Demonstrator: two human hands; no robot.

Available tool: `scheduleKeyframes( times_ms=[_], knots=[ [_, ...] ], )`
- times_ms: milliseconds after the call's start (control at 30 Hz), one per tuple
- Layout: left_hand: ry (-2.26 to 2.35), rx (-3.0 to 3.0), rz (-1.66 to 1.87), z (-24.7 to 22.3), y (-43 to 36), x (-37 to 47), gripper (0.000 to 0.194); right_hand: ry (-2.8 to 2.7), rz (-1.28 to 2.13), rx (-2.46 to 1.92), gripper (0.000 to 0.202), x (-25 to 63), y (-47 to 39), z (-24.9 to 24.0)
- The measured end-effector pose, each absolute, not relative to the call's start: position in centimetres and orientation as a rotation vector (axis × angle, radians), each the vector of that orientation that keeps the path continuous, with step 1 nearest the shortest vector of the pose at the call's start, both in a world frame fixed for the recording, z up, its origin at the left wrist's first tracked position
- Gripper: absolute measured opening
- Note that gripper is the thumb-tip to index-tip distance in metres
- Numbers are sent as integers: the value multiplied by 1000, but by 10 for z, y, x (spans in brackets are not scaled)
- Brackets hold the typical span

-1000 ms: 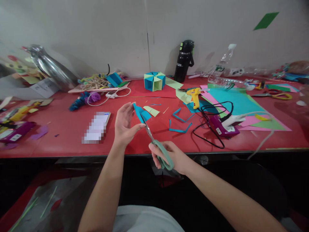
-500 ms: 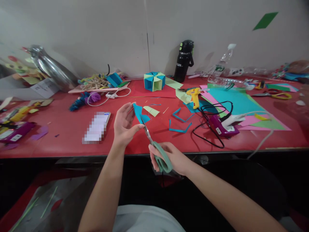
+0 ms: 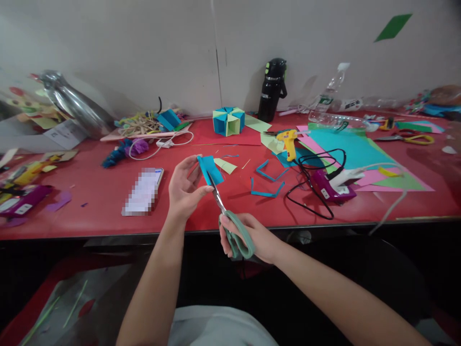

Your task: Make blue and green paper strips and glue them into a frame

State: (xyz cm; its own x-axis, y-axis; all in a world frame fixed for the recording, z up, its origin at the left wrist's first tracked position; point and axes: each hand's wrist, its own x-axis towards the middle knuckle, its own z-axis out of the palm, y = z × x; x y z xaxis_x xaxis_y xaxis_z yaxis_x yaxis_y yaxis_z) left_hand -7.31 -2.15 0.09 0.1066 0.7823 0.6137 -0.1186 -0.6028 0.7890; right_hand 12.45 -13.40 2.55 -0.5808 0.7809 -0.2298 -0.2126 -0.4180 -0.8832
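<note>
My left hand (image 3: 185,185) pinches a small piece of blue paper (image 3: 212,168) between thumb and fingers, above the red table. My right hand (image 3: 248,235) is wrapped round the green handles of a pair of scissors (image 3: 239,235). Their metal blades point up and left and lie across the blue paper close to my left thumb. Just beyond the paper, a pale yellow-green scrap (image 3: 225,166) rests on the tabletop. Two folded blue paper strips (image 3: 268,192) lie to the right. Farther back stands a ring-shaped blue and pale green paper piece (image 3: 229,122).
A phone (image 3: 143,191) lies left of my hands. To the right are a yellow glue gun (image 3: 287,143), a purple power strip (image 3: 333,187) with looping black cord, and stacked coloured sheets (image 3: 355,149). A black bottle (image 3: 272,91) and a steel jug (image 3: 74,103) stand at the back.
The blades have moved farther up along the blue paper, and the paper looks flatter and more spread. My left hand keeps its hold. The whole view has shifted slightly.
</note>
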Motion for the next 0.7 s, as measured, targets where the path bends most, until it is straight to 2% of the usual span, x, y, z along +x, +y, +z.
scheduleKeyframes(
  times_ms=[700],
  knots=[
    [628,1686,1644,2,-22,-71,82,-1146,1943,-909,57,118,-138,27]
  ],
)
